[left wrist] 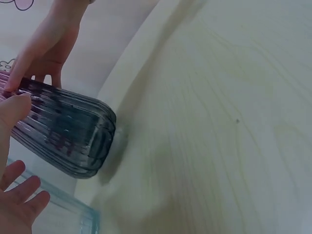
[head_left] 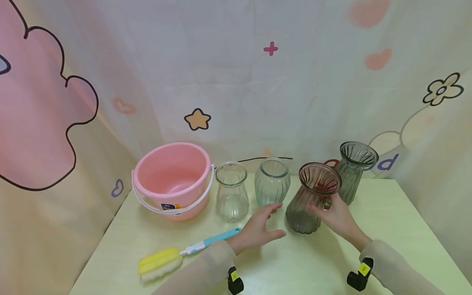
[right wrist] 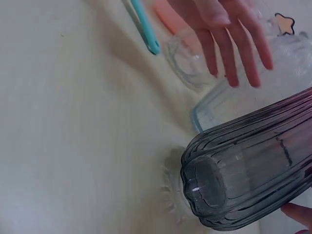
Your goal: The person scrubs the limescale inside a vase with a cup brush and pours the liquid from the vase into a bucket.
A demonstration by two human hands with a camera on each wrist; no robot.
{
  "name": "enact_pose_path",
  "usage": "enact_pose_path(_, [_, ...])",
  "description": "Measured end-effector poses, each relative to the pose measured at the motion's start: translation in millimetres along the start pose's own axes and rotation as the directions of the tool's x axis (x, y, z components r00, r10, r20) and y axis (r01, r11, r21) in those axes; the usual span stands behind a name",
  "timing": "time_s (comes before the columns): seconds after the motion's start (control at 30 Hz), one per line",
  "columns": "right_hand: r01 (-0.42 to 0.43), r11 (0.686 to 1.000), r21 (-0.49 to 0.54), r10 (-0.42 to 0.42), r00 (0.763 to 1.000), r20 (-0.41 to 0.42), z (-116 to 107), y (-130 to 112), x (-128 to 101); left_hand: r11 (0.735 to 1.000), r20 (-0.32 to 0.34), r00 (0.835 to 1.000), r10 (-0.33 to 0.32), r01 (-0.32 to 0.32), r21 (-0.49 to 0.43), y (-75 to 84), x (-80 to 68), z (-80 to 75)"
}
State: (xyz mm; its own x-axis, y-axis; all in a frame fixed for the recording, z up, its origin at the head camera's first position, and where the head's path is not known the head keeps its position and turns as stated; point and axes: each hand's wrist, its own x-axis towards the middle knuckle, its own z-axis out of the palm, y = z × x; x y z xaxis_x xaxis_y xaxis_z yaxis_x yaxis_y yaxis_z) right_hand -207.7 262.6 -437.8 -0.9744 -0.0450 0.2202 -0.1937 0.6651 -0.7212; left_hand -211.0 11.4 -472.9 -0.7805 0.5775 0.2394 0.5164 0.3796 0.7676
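My right hand (head_left: 337, 219) grips a ribbed glass vase (head_left: 307, 209), purplish at its flared top and smoky grey at its base. The vase tilts, its mouth leaning right; in the right wrist view its scalloped grey base (right wrist: 207, 187) shows close over the table. My left hand (head_left: 258, 229) is to the left of it, fingers spread and thumb apart, holding nothing. Just behind those fingers stands a pale blue-green glass jar (head_left: 272, 184). In the left wrist view, the left hand (left wrist: 22, 204) overlaps the tinted vase (left wrist: 68, 129) and the jar.
A clear glass vase (head_left: 232, 200) and a pink bucket (head_left: 184, 211) with a white handle stand at the left. Behind the right hand is a grey-green flared vase (head_left: 348, 176). A yellow sponge brush (head_left: 160, 262) with a blue handle lies in front. A printed curtain (head_left: 236, 82) hangs behind the table.
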Motion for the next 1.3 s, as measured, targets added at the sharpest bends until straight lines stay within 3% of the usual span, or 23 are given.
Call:
enact_pose_path(0.27, [0.093,0.994,0.051,-0.094,0.995,0.023,8,-12,-30,1.0,0.028,1.0,-0.005,0.005,0.011,19.6,13.0,10.6])
enact_pose_path(0.5, [0.115,0.989,0.097,-0.122,0.99,0.071,19,-25,-44,0.994,-0.002,0.994,0.105,-0.105,0.004,23.1,15.6,15.5])
enact_pose_path(0.77, [0.124,0.985,0.117,-0.136,0.986,0.1,29,-36,-44,0.995,-0.015,0.997,0.078,-0.079,-0.067,19.0,1.4,3.4])
enact_pose_path(1.07, [0.16,0.969,0.19,-0.186,0.975,0.125,55,-48,-39,0.993,-0.07,0.993,0.093,-0.098,-0.059,7.2,-19.6,-15.1])
enact_pose_path(1.3, [0.185,0.952,0.244,-0.227,0.961,0.156,73,-65,-34,0.994,-0.078,0.995,0.054,-0.061,-0.092,2.3,-38.0,-34.8])
